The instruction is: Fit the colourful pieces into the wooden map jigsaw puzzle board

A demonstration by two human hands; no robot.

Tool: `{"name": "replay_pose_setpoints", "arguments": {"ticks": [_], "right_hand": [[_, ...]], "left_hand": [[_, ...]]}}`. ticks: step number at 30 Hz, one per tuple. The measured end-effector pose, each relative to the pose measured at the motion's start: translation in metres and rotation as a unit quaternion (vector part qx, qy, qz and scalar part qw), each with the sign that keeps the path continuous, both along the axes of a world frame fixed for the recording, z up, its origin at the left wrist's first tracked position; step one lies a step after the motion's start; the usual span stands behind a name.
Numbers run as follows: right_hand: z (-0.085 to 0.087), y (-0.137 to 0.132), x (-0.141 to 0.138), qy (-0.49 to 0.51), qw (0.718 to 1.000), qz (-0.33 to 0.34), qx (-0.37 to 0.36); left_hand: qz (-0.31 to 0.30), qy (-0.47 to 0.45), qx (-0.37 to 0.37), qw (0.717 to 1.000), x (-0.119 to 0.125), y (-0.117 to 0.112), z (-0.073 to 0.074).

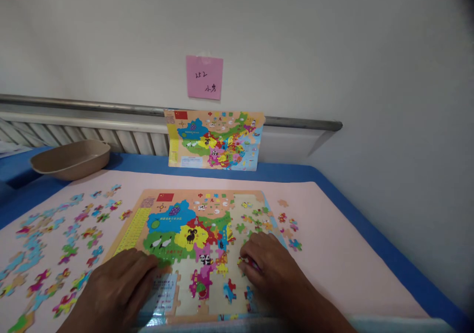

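Observation:
A partly assembled map puzzle lies before me, its upper left filled with joined pieces and its bare beige board showing at the lower middle and right. Over the right half, my right hand is closed in a pinch on a small puzzle piece, mostly covered by the fingers. My left hand rests across the lower left corner, fingers stretched out and no object visible in them. A loose blue and red piece sits on the bare board, and several green pieces lie at its upper right.
Many loose pieces are spread over the pink mat at left, with several more at right. A picture of the complete map leans against the rail. A tan basin stands far left.

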State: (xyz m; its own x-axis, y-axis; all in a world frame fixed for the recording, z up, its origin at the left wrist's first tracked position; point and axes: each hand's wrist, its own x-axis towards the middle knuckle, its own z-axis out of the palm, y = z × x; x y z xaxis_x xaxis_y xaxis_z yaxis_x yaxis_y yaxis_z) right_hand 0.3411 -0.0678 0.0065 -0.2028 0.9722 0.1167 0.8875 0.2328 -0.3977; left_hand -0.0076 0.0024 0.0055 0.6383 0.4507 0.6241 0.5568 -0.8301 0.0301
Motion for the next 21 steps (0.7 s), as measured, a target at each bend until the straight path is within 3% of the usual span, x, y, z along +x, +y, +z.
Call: {"name": "replay_pose_setpoints", "arguments": {"ticks": [7,14,21], "right_hand": [[-0.002,0.0,0.0,0.0,1.0,0.008,0.004],[0.012,0.0,0.016,-0.004,1.0,-0.013,0.012],[0.018,-0.008,0.014,-0.006,0.999,0.008,-0.044]], "left_hand": [[-0.007,-0.023,-0.015,1.0,0.001,-0.001,0.001],[-0.016,-0.014,0.012,1.0,0.0,0.001,0.005],[-0.002,-0.011,-0.009,1.0,-0.005,0.002,-0.007]]}}
